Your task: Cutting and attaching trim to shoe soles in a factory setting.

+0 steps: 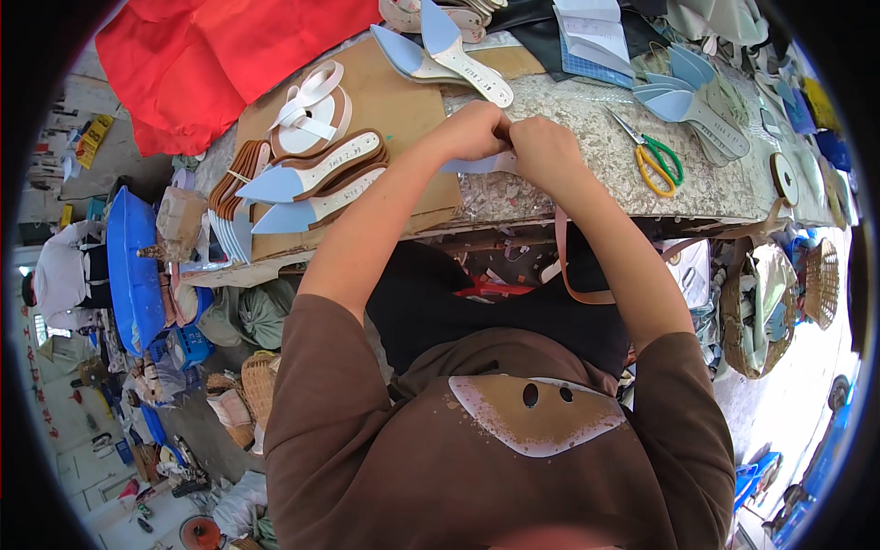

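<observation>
My left hand [478, 131] and my right hand [547, 154] are drawn together over the workbench, fingers closed. Between and below them shows part of a shoe insole [466, 166], pale blue and white; the fingers cover the rest. A thin tan strip [562, 252] hangs from beneath my right hand into my lap and curves away to the right. Left of my left forearm lie several insoles [323, 171] with blue toes and brown edges. Beyond my hands, two more insoles [467, 69] lie crossed. Scissors [658, 163] with green and yellow handles rest open to the right.
A roll of white strip [310, 124] sits on brown cardboard [417, 119], near red sheet material [215, 69]. An open notebook [594, 37] and a fan of insoles [689, 108] lie at the back right. A blue tub [133, 270] stands left of the bench, a wicker basket [759, 316] right.
</observation>
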`<action>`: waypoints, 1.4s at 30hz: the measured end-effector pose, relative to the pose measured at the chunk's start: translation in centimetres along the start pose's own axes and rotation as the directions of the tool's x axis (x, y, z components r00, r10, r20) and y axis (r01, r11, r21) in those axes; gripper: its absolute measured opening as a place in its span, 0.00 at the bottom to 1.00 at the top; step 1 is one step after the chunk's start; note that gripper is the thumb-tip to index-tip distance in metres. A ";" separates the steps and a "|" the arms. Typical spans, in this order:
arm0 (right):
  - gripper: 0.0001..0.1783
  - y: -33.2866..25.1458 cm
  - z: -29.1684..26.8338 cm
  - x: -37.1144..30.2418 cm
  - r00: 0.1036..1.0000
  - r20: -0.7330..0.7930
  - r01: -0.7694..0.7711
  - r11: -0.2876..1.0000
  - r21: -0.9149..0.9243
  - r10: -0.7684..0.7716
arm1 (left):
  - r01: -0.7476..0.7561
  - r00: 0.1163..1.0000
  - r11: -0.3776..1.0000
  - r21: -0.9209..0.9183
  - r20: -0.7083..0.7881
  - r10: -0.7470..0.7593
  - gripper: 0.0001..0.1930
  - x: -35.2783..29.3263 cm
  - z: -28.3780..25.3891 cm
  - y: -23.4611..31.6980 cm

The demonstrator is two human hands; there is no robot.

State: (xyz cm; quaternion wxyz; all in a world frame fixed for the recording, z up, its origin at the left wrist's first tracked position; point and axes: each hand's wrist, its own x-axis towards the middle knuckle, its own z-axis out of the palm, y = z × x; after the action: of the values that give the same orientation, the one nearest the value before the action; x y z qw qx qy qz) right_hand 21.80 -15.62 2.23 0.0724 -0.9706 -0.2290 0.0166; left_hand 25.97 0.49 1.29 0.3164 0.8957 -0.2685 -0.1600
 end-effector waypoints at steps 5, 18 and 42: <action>0.07 0.2 0.8 -1.0 0.993 -0.082 0.076 0.995 -0.070 -0.082 | -0.029 0.999 0.998 0.059 -0.019 0.030 0.11 0.0 0.6 -0.5; 0.09 0.3 0.0 -0.4 0.981 0.118 0.169 0.974 -0.151 -0.152 | -0.043 0.997 0.996 0.080 -0.053 0.047 0.11 -0.2 1.1 -0.2; 0.11 11.4 1.1 -6.6 0.918 -0.272 0.369 0.872 0.322 -0.288 | -0.186 0.982 0.877 0.444 0.070 0.173 0.16 2.0 6.9 5.9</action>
State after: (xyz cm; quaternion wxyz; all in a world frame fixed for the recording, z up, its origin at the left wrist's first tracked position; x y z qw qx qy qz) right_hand 20.88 -28.51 -0.56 0.2787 -0.8821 -0.3751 -0.0588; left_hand 22.15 -7.85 -0.22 0.1110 0.9133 -0.3843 -0.0765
